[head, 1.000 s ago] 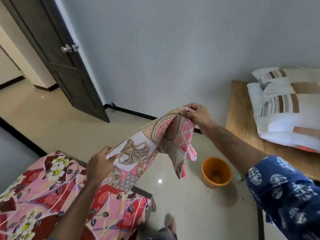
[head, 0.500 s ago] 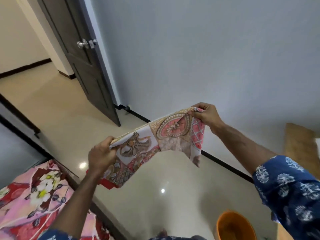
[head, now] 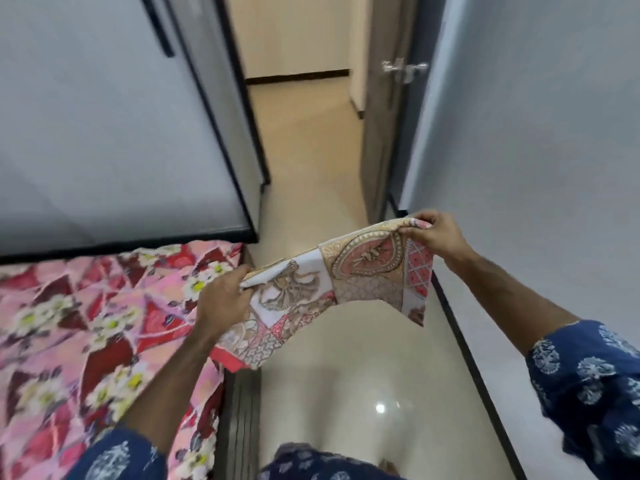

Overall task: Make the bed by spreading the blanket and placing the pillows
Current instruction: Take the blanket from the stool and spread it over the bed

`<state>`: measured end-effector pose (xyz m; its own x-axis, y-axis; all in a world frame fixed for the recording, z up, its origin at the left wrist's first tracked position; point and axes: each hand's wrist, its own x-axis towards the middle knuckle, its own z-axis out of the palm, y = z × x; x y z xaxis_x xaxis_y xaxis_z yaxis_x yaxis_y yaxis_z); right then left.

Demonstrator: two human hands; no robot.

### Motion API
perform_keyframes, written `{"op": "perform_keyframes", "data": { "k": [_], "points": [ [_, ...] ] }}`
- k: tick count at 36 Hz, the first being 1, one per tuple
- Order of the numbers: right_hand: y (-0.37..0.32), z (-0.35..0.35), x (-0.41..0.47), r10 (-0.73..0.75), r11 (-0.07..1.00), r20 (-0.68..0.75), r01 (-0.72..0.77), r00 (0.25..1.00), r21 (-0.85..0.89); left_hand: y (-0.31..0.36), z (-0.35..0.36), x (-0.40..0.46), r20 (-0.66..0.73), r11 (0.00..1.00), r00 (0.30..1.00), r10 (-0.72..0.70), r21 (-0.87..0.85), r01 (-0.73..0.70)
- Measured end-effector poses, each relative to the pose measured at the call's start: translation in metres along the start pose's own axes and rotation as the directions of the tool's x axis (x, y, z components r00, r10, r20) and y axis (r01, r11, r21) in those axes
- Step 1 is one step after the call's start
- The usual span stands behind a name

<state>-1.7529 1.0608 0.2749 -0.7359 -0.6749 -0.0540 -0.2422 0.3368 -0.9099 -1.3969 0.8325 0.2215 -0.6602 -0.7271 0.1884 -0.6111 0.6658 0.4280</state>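
Note:
A folded patterned blanket [head: 332, 282], pink, beige and white, hangs in the air between my hands over the floor beside the bed. My left hand [head: 221, 299] grips its left end just past the bed's edge. My right hand [head: 433, 233] pinches its upper right corner, higher and farther out. The bed [head: 86, 327] lies at the lower left under a pink and red floral sheet. No pillows are in view.
A grey wall [head: 104, 126] with black skirting stands behind the bed. A dark open door [head: 384, 126] with a metal handle [head: 403, 69] leads to a hallway ahead. A grey wall [head: 536, 150] runs along the right. Glossy beige floor [head: 346, 393] lies between bed and wall.
My view has swung left, from the right wall to the bed and doorway; the orange bucket and wooden surface have left the frame. Both hands keep the same hold on the blanket, now closer to the bed.

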Motion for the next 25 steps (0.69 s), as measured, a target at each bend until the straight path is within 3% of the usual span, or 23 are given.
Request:
{"op": "perform_keyframes", "data": {
  "k": [4, 8, 12, 19, 25],
  "points": [
    [-0.020, 0.035, 0.071, -0.093, 0.994, 0.181, 0.100, 0.979, -0.031, -0.018, -0.007, -0.010, 0.003, 0.986, 0.986, -0.167, -0.001, 0.167],
    [-0.039, 0.100, 0.127, -0.147, 0.985, 0.381, 0.170, 0.913, -0.027, -0.047, -0.009, -0.028, -0.034, 0.942, 0.942, -0.333, 0.038, 0.334],
    [-0.056, 0.184, 0.167, -0.183, 0.963, 0.587, 0.263, 0.788, -0.054, -0.080, -0.004, -0.063, -0.061, 0.855, 0.854, -0.517, 0.023, 0.519],
    [-0.080, 0.336, 0.201, -0.078, 0.922, 0.847, 0.361, 0.526, -0.139, -0.130, 0.009, -0.103, 0.017, 0.603, 0.609, -0.793, -0.116, 0.789],
    [-0.109, 0.424, 0.234, 0.102, 0.870, 0.951, 0.437, 0.292, -0.228, -0.155, 0.012, -0.102, 0.119, 0.438, 0.471, -0.874, -0.222, 0.871]
  ]
}}
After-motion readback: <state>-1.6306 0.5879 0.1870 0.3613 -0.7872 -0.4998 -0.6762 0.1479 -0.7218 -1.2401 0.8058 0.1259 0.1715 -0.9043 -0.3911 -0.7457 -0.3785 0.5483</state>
